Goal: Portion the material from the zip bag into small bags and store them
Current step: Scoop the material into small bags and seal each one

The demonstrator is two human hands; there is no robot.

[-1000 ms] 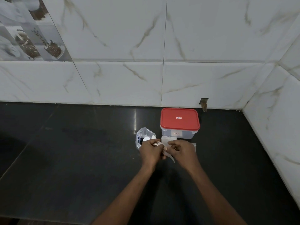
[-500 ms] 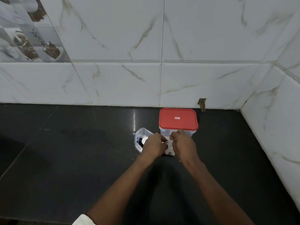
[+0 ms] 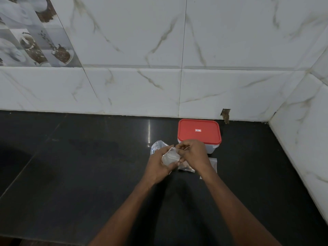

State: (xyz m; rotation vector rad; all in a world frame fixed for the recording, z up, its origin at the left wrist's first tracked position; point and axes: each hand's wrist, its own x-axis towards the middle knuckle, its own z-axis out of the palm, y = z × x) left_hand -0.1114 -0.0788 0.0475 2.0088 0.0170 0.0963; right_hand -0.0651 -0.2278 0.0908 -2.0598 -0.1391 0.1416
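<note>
My left hand [image 3: 158, 165] holds a small clear bag [image 3: 170, 158] upright between palm and fingers. My right hand [image 3: 193, 153] pinches the top edge of that bag from the right. Behind my left hand lies a crumpled clear zip bag [image 3: 158, 146] with something dark inside. More small clear bags [image 3: 212, 163] lie flat on the black counter under and right of my right wrist. A clear plastic box with a red lid [image 3: 198, 131] stands just behind my hands, lid on.
The black stone counter [image 3: 79, 166] runs left and toward me. White marble-look tiled walls [image 3: 177, 89] close the back and the right side, forming a corner at the far right. A small hole in the tile [image 3: 225, 115] sits behind the box.
Both hands drew back from the box toward me, and the small bag now stands visible between them. The flat bags on the counter show again at the right.
</note>
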